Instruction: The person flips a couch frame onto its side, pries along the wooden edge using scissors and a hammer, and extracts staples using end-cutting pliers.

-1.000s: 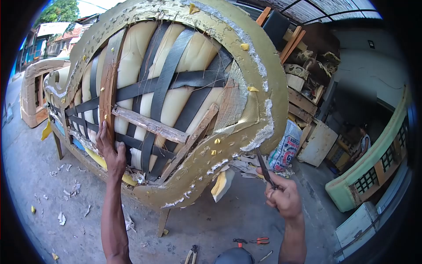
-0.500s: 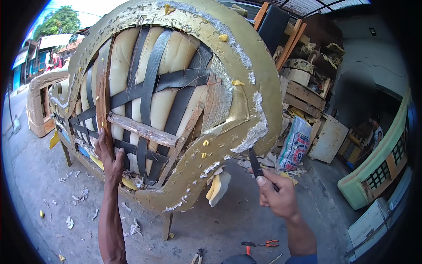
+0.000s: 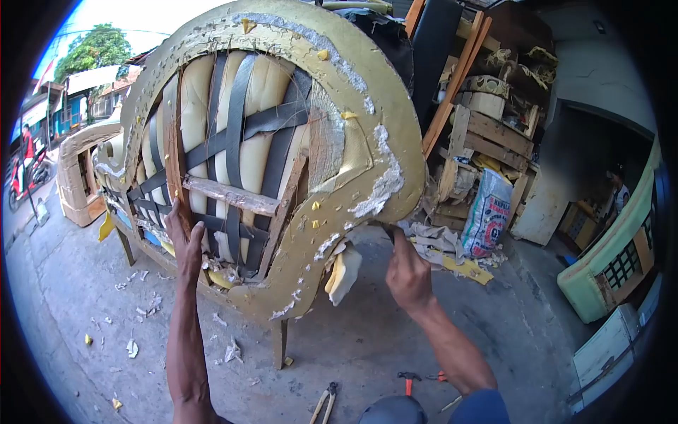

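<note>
A large gold sofa frame with worn, flaking edges fills the middle of the view, its inside crossed by black straps over cream padding. My left hand grips the upright wooden slat at the lower left of the straps. Under the curved right edge of the frame, my right hand is closed around a dark tool, of which only a short part shows at the frame's lower rim. Yellow and white foam hangs below the frame, left of my right hand.
Pincers and a hammer lie on the floor near my feet. A printed sack and stacked wood stand to the right, with a green sofa beyond. A person is at the far right; another is by a motorbike.
My right hand has moved left and up with the tool, from beside the frame to its underside. My left hand stays on the slat. The view has shifted right.
</note>
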`<state>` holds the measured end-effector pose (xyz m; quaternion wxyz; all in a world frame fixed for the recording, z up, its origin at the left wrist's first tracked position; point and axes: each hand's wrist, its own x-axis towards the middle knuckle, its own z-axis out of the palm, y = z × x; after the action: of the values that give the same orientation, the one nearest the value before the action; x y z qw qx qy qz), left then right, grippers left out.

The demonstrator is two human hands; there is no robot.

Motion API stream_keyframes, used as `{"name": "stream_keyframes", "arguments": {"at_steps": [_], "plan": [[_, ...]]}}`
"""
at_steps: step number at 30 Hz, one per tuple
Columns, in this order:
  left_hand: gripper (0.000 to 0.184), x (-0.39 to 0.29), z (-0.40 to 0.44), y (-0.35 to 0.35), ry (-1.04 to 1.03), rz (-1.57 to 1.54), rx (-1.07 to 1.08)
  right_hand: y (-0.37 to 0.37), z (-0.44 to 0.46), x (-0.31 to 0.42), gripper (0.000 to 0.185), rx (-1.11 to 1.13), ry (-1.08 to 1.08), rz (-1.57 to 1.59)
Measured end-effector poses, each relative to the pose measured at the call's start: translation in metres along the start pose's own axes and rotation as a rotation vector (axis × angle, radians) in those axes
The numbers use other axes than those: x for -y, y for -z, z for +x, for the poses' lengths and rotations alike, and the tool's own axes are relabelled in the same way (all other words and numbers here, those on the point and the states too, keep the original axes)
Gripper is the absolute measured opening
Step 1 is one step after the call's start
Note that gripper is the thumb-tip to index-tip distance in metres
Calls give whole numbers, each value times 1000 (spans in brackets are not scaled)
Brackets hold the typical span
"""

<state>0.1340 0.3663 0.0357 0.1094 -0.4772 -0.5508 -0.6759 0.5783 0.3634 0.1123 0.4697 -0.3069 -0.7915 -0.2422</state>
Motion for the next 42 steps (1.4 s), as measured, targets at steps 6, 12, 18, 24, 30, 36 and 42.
{"name": "stream_keyframes", "arguments": {"at_steps": [6,12,18,24,30,36,42], "plan": [[68,15,16,24,-31,-152,59,41,0,36,30,74,-361,330],[73,13,13,-3,-119,20,-113,82,9,49,34,312,-623,675],[76,15,12,-4,-147,66,-124,96,45,44,35,330,-792,857],[78,9,11,-10,-141,63,-150,66,44,21,27,219,-483,598],[78,-1,10,-5,-158,64,-125,25,49,41,13,-192,-48,87],[75,8,18,15,-147,9,-28,71,30,50,21,111,-528,464],[77,8,12,3,-121,37,-86,87,54,43,28,342,-893,989]]}}
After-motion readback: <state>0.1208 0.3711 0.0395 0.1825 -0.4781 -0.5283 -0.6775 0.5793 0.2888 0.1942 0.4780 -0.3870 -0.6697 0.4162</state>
